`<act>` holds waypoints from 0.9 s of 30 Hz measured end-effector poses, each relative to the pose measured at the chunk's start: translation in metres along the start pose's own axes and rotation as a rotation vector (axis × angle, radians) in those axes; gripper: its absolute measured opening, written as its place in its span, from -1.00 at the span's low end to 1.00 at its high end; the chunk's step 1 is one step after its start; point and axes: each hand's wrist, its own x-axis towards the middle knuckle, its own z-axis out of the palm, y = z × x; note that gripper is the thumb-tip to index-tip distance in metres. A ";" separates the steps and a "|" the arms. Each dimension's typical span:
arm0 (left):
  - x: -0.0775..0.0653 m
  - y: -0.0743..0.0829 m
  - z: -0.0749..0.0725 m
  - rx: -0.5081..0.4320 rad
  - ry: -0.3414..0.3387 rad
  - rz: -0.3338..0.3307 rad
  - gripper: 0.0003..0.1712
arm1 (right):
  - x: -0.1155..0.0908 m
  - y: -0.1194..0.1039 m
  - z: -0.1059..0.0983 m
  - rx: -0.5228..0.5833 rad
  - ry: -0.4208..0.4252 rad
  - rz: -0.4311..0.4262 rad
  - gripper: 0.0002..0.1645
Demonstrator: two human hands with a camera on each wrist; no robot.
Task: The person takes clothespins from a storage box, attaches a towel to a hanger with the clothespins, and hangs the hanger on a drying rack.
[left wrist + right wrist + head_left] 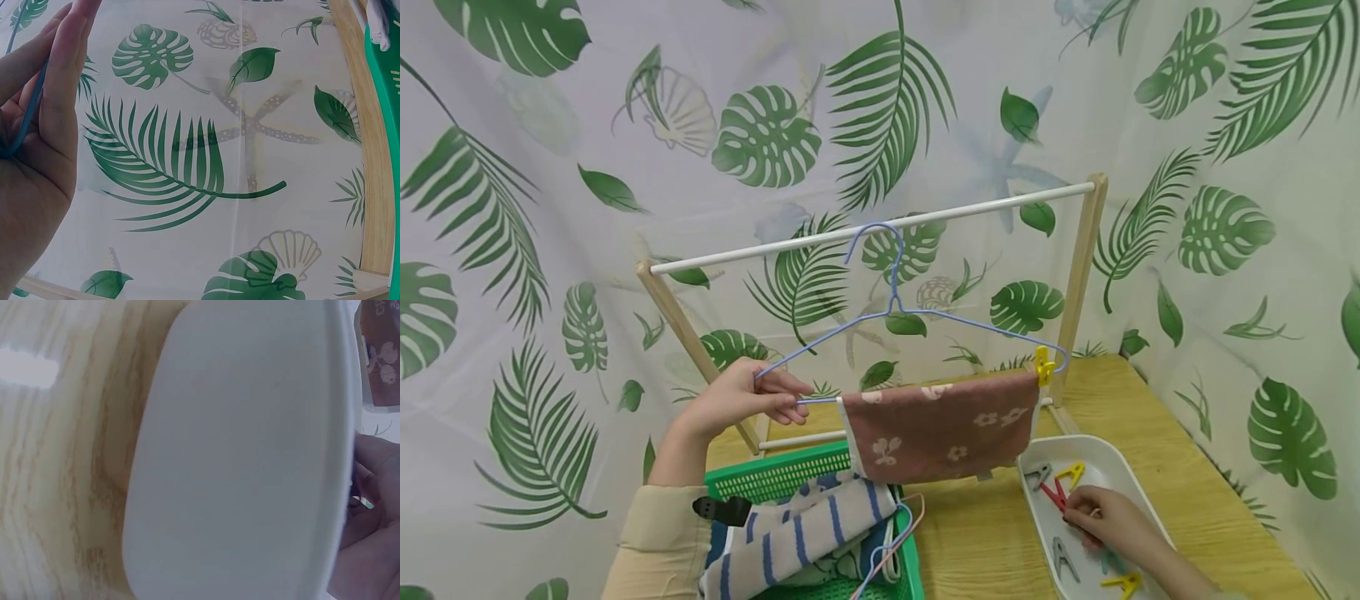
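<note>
My left hand (748, 396) grips the left end of a blue wire hanger (831, 335), whose wire runs through the palm in the left wrist view. Folded over the hanger's lower bar is a brownish-red towel (943, 433) with pale flower prints. A yellow clothespin (1043, 367) fastens the towel's right end to the bar. Over the white tray (1120, 446), my right hand (1108, 517) has its fingers curled, pinching a red clothespin (1054, 495) at the fingertips. The tray's wall hides part of that hand in the right wrist view.
A green basket (790, 471) with a striped cloth (805, 533) and more hangers (895, 542) stands front left. Grey clothespins (1063, 560) and yellow clothespins (1123, 585) lie in the tray. A rack with a white rod (985, 208) rises behind the hanger on the wooden table (977, 533).
</note>
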 end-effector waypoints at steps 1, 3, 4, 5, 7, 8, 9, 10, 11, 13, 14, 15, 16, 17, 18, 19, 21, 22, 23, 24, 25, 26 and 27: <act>0.000 0.000 0.000 0.000 0.000 0.000 -0.65 | 0.000 -0.001 0.000 -0.005 0.017 0.006 -0.84; 0.000 0.001 0.001 -0.001 0.000 0.001 -0.66 | 0.001 -0.003 0.000 -0.019 0.054 0.019 -0.82; 0.000 0.001 0.002 -0.001 0.000 0.003 -0.67 | 0.001 -0.004 -0.001 -0.019 0.061 0.021 -0.81; 0.000 0.001 0.002 -0.002 0.000 0.004 -0.67 | 0.001 -0.005 -0.002 -0.020 0.066 0.020 -0.80; 0.000 0.001 0.003 -0.002 0.001 0.007 -0.68 | 0.001 -0.007 -0.006 -0.015 0.065 0.003 -0.80; 0.000 0.001 0.003 -0.003 0.002 0.007 -0.67 | 0.001 -0.009 -0.007 -0.017 0.067 -0.009 -0.80; 0.000 0.001 0.004 -0.004 0.003 0.007 -0.67 | 0.001 -0.011 -0.010 -0.016 0.067 -0.025 -0.80; 0.000 0.001 0.004 -0.003 0.003 0.008 -0.67 | 0.001 -0.014 -0.012 -0.012 0.067 -0.045 -0.80; 0.000 0.001 0.004 -0.005 0.005 0.007 -0.66 | 0.002 -0.017 -0.014 -0.004 0.069 -0.061 -0.79; 0.000 0.001 0.005 -0.006 0.009 0.005 -0.66 | 0.002 -0.024 -0.019 0.012 0.071 -0.092 -0.74; 0.000 0.001 0.005 -0.005 0.010 0.003 -0.66 | 0.003 -0.028 -0.021 0.023 0.072 -0.116 -0.72; 0.000 0.001 0.006 -0.005 0.012 0.002 -0.65 | 0.003 -0.032 -0.023 0.037 0.071 -0.135 -0.70; 0.000 0.001 0.006 -0.005 0.014 0.000 -0.65 | 0.003 -0.036 -0.025 0.052 0.068 -0.144 -0.67; 0.001 0.001 0.006 -0.005 0.016 -0.003 -0.66 | 0.003 -0.040 -0.027 0.067 0.069 -0.156 -0.66; 0.001 0.001 0.006 -0.003 0.017 -0.004 -0.66 | 0.002 -0.045 -0.029 0.078 0.071 -0.164 -0.64; 0.001 0.001 0.007 -0.003 0.019 -0.004 -0.66 | 0.001 -0.050 -0.031 0.091 0.072 -0.175 -0.63; 0.002 0.001 0.007 -0.002 0.017 -0.002 -0.65 | -0.001 -0.060 -0.034 0.097 0.088 -0.180 -0.62; 0.002 0.000 0.007 -0.001 0.016 0.001 -0.66 | -0.002 -0.066 -0.036 0.097 0.094 -0.181 -0.62; 0.002 0.000 0.008 -0.001 0.017 0.005 -0.66 | -0.003 -0.071 -0.038 0.096 0.104 -0.191 -0.62; 0.003 0.000 0.008 -0.001 0.016 0.007 -0.66 | -0.004 -0.076 -0.040 0.094 0.114 -0.197 -0.62; 0.002 0.000 0.009 -0.003 0.018 0.006 -0.67 | -0.004 -0.081 -0.041 0.093 0.125 -0.206 -0.62; 0.002 0.000 0.009 -0.004 0.019 0.005 -0.68 | -0.005 -0.087 -0.043 0.084 0.141 -0.211 -0.62; 0.002 0.000 0.009 -0.006 0.022 0.003 -0.68 | -0.006 -0.091 -0.045 0.082 0.155 -0.218 -0.61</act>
